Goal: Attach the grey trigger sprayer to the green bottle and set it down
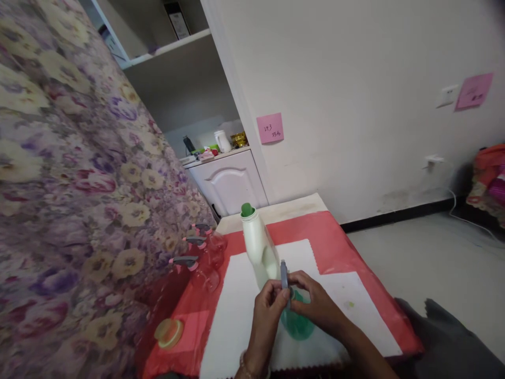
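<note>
Low in the view, a green see-through spray bottle (pixel 299 322) stands on white paper, with green showing inside it. Its grey spray head (pixel 284 273) is between my two hands at the bottle's neck. My left hand (pixel 269 305) pinches the spray head from the left. From the right, the fingers of my right hand (pixel 313 301) close on the lower part of the spray head, by the neck. Whether the head is seated on the neck is hidden by my fingers. Just beyond stands a pale green jug (pixel 258 245) with a green piece (pixel 247 209) at its mouth.
Several clear spray bottles (pixel 207 273) with grey heads line the table's left side. Nearer lies a round yellowish lid or dish (pixel 169 333). White paper (pixel 236 316) and a red cover (pixel 335 242) lie on the table. A flowered curtain (pixel 87 210) hangs close on the left.
</note>
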Action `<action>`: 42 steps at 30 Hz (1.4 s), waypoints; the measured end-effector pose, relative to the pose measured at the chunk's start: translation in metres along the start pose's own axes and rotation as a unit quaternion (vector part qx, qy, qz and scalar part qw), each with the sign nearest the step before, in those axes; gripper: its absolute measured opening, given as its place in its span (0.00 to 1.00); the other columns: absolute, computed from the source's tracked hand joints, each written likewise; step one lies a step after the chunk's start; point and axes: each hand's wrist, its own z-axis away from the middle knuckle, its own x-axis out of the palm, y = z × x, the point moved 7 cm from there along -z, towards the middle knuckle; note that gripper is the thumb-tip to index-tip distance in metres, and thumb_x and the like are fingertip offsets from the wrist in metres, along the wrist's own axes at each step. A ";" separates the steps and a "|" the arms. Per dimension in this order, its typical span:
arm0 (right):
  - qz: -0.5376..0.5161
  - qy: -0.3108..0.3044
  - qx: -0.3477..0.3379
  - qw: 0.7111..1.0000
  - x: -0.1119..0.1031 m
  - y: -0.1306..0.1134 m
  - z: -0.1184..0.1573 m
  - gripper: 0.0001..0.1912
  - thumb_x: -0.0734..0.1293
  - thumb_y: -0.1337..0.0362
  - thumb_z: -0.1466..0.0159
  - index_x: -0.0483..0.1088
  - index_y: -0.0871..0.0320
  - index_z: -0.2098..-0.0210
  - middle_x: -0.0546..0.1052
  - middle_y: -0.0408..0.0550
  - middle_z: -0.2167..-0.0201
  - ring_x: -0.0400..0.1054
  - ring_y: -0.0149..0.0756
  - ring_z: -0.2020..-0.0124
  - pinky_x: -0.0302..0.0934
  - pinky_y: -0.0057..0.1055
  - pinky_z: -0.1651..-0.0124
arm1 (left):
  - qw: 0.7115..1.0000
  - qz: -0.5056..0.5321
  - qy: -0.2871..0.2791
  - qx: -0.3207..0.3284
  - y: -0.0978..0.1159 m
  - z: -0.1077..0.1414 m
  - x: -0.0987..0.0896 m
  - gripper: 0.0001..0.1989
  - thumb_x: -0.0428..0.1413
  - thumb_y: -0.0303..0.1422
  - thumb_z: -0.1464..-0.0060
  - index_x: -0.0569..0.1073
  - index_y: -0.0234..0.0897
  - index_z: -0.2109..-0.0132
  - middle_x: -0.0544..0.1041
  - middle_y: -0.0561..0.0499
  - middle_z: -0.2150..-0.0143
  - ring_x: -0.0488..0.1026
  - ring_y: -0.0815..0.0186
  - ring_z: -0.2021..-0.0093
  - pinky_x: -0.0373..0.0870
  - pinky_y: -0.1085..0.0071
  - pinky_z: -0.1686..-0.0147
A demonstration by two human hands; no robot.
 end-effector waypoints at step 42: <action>-0.005 -0.029 0.022 0.999 -0.004 0.015 0.001 0.23 0.75 0.69 0.53 0.72 0.54 0.58 0.74 0.44 0.59 0.68 0.43 0.55 0.61 0.37 0.51 | 0.998 0.018 0.065 -0.017 0.000 0.002 -0.003 0.17 0.59 0.47 0.50 0.72 0.36 0.68 0.70 0.54 0.73 0.66 0.65 0.69 0.62 0.73 0.68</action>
